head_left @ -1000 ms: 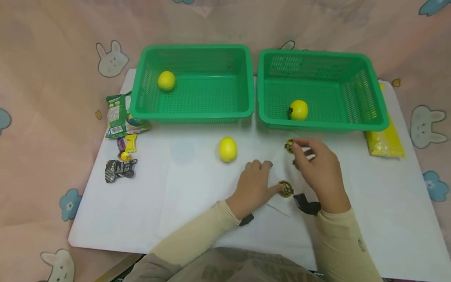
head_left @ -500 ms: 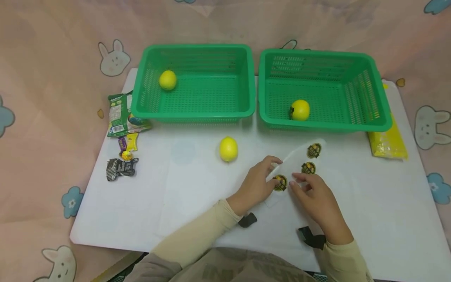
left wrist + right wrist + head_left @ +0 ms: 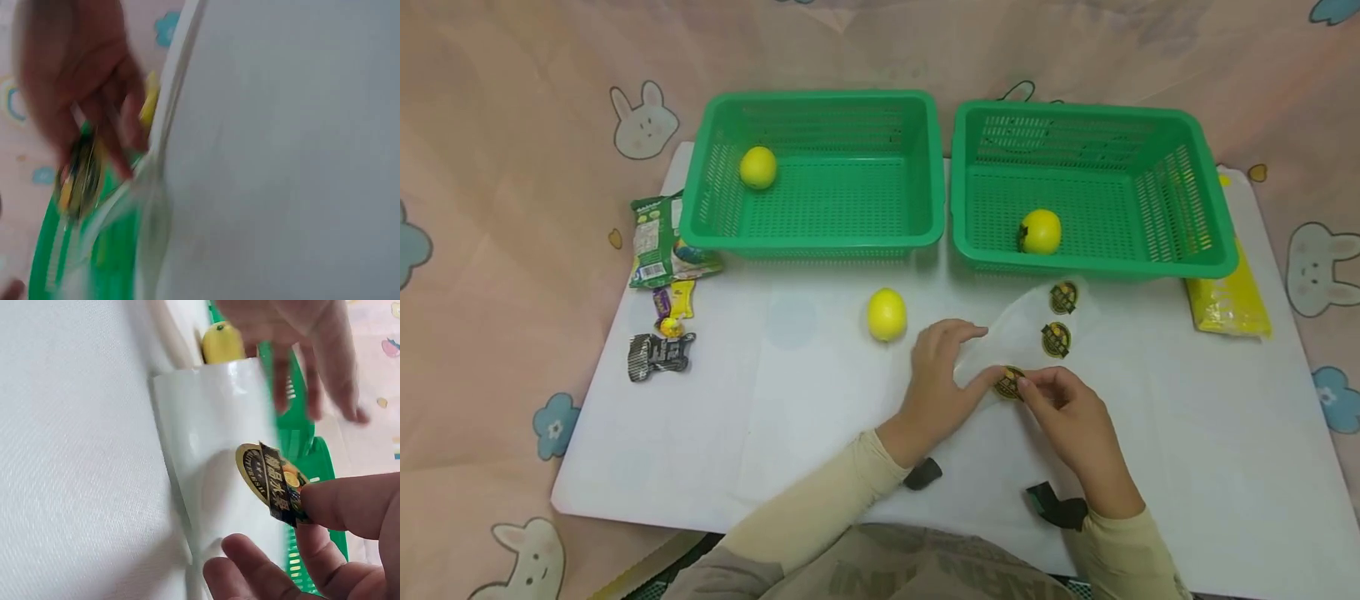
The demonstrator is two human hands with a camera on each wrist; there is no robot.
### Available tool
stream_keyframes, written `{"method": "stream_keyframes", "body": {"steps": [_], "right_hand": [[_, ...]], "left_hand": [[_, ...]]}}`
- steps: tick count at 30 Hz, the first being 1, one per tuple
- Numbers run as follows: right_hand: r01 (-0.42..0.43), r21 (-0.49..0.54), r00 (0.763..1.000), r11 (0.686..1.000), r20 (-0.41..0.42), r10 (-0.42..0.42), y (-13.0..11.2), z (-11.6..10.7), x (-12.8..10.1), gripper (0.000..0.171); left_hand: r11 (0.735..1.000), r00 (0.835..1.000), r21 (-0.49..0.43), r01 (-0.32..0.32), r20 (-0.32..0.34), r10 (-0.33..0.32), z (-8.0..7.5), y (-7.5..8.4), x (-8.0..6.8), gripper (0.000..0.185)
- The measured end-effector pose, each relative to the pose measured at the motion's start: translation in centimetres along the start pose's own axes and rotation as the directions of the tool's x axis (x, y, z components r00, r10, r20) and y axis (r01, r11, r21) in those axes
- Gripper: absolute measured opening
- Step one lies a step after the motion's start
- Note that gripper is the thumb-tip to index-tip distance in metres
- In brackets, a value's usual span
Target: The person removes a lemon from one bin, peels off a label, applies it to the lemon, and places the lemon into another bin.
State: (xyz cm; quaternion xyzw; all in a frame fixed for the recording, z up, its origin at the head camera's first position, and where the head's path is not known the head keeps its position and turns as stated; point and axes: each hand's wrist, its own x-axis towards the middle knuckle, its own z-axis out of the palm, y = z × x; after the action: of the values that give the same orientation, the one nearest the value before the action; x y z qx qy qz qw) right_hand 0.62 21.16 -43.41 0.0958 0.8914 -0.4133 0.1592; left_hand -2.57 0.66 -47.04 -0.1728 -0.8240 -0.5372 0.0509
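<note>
Three round stickers sit on a white backing sheet (image 3: 1015,337) at the middle of the desk (image 3: 775,450), and the near sticker (image 3: 1009,382) is the one in hand. The right hand (image 3: 1070,417) pinches its edge between thumb and forefinger; the right wrist view shows that edge curled up off the sheet while the rest is stuck down, so the peel looks begun but not finished. The left hand (image 3: 942,379) rests on the sheet's left end with fingers nearly straight, thumb touching it just beside the sticker.

Two more stickers (image 3: 1057,339) lie untouched farther along the sheet, toward the right basket (image 3: 1213,250).

As for progress, one lemon in the right basket (image 3: 1040,231) shows a dark mark on its left side that may be a sticker, though it is too small to be sure. A bare lemon (image 3: 887,314) waits on the desk just left of the left hand, and another lemon (image 3: 757,167) lies in the far left corner of the left basket (image 3: 925,233). By that reading, one fruit may be labelled and most of the work remains.
</note>
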Motion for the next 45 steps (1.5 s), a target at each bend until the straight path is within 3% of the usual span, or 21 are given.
{"method": "stream_keyframes", "body": {"steps": [1,3,5,7,10,12,14,16,18,20,21,22,24,26,27,29,36,40,42,43,45], "right_hand": [[0.003,0.000,1.000,1.000,0.008,-0.003,0.0,0.0,0.0,0.050],[0.013,-0.003,1.000,1.000,0.017,-0.013,-0.1,-0.1,-0.1,0.048],[0.030,-0.001,0.999,1.000,0.020,-0.030,-0.2,-0.2,-0.1,0.047],[0.049,0.004,0.999,0.999,0.021,-0.049,-0.3,-0.3,-0.2,0.047],[0.062,0.024,0.997,0.998,0.033,-0.063,-0.8,-0.4,-0.1,0.049],[0.072,0.045,0.996,0.996,0.051,-0.074,-1.2,-0.3,0.0,0.052],[0.091,0.064,0.993,0.994,0.076,-0.096,-1.8,-0.3,0.1,0.051],[0.129,0.095,0.985,0.987,0.106,-0.138,-2.7,-0.1,0.4,0.046],[0.174,0.134,0.972,0.976,0.135,-0.192,-4.0,0.2,0.6,0.040],[0.218,0.177,0.955,0.960,0.165,-0.248,-5.7,0.4,0.8,0.034],[0.236,0.201,0.946,0.951,0.176,-0.272,-6.6,0.5,0.9,0.032],[0.254,0.218,0.938,0.942,0.184,-0.295,-7.5,0.7,1.0,0.030],[0.281,0.240,0.924,0.929,0.195,-0.330,-9.1,0.9,1.2,0.027],[0.304,0.246,0.916,0.920,0.191,-0.354,-10.5,1.1,1.4,0.024],[0.312,0.243,0.915,0.919,0.185,-0.359,-11.0,1.2,1.5,0.023],[0.319,0.227,0.916,0.920,0.176,-0.361,-11.8,1.3,1.8,0.021],[0.352,0.087,0.921,0.932,0.143,-0.361,-12.9,1.7,2.5,0.019],[0.380,0.023,0.914,0.925,0.148,-0.379,-13.0,1.7,2.8,0.020],[0.394,0.009,0.911,0.919,0.131,-0.392,-13.0,1.7,2.8,0.021],[0.398,0.014,0.910,0.917,0.117,-0.397,-13.0,1.8,2.8,0.024],[0.388,0.053,0.916,0.920,0.090,-0.391,-12.8,2.0,2.8,0.035]], "left_hand": [[0.987,0.998,0.150,-0.064,0.009,0.063,-1.1,-0.2,0.4,0.048],[0.916,0.990,0.378,-0.137,0.090,0.111,-3.6,-1.0,1.4,0.044],[0.851,0.974,0.501,-0.157,0.221,0.050,-6.2,-2.1,2.3,0.046],[0.815,0.945,0.562,-0.142,0.322,-0.058,-8.6,-3.2,2.7,0.055],[0.807,0.915,0.583,-0.094,0.370,-0.160,-11.8,-4.7,2.1,0.060],[0.826,0.915,0.560,-0.065,0.364,-0.174,-13.4,-5.2,1.1,0.053],[0.854,0.925,0.519,-0.028,0.337,-0.174,-14.5,-5.5,0.1,0.045],[0.903,0.942,0.427,0.040,0.286,-0.176,-14.7,-5.6,-0.6,0.039],[0.958,0.957,0.249,0.144,0.211,-0.199,-14.2,-5.2,-0.8,0.038],[0.971,0.964,-0.043,0.235,0.141,-0.227,-13.2,-4.4,-0.6,0.041],[0.941,0.964,-0.218,0.257,0.119,-0.236,-12.5,-4.0,-0.4,0.042],[0.886,0.966,-0.384,0.260,0.104,-0.238,-11.8,-3.3,-0.2,0.042],[0.735,0.970,-0.639,0.228,0.085,-0.227,-10.5,-2.2,0.2,0.040],[0.600,0.977,-0.779,0.180,0.070,-0.202,-9.3,-1.4,0.5,0.038],[0.561,0.979,-0.812,0.162,0.063,-0.192,-8.8,-1.0,0.6,0.038],[0.550,0.984,-0.824,0.134,0.043,-0.175,-8.0,-0.7,0.6,0.040],[0.656,0.991,-0.745,0.120,0.045,-0.129,-7.3,-0.6,0.4,0.084],[0.683,0.991,-0.721,0.116,0.039,-0.128,-7.3,-0.6,0.2,0.065],[0.675,0.990,-0.729,0.116,0.033,-0.134,-7.3,-0.4,0.1,0.050],[0.654,0.990,-0.747,0.120,0.037,-0.139,-7.3,-0.2,0.0,0.044],[0.581,0.987,-0.802,0.138,0.062,-0.150,-7.3,0.3,0.0,0.039]]}}
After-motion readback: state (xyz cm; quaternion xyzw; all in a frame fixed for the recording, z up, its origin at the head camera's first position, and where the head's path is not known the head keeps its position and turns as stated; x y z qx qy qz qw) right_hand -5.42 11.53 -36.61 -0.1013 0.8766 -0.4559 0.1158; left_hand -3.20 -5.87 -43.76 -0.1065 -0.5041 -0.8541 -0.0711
